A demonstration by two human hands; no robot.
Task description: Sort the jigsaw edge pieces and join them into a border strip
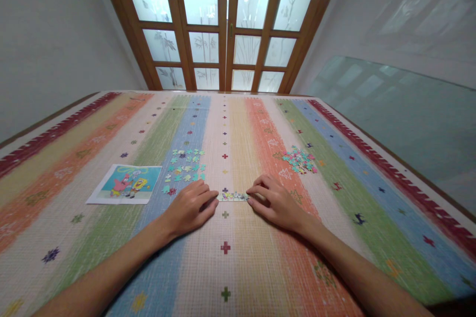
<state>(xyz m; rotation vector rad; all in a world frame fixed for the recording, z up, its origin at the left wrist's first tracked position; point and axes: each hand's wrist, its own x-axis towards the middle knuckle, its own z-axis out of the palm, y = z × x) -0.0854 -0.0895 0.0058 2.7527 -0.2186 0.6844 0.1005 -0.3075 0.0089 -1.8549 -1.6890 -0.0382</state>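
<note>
A short row of joined puzzle pieces [232, 196] lies on the striped mat between my two hands. My left hand [190, 206] rests palm down, fingers stretched flat, its fingertips touching the row's left end. My right hand [274, 200] lies palm down with fingers curved and apart, its fingertips at the row's right end. Neither hand holds a piece. Loose teal and green pieces [185, 165] are spread out just beyond my left hand. A heaped pile of mixed pieces [299, 160] sits beyond my right hand.
A printed cartoon reference picture [127, 183] lies flat at the left. The striped mat [238, 262] covers the floor up to wooden glass-paned doors [226, 25] at the back. Grey walls stand on both sides.
</note>
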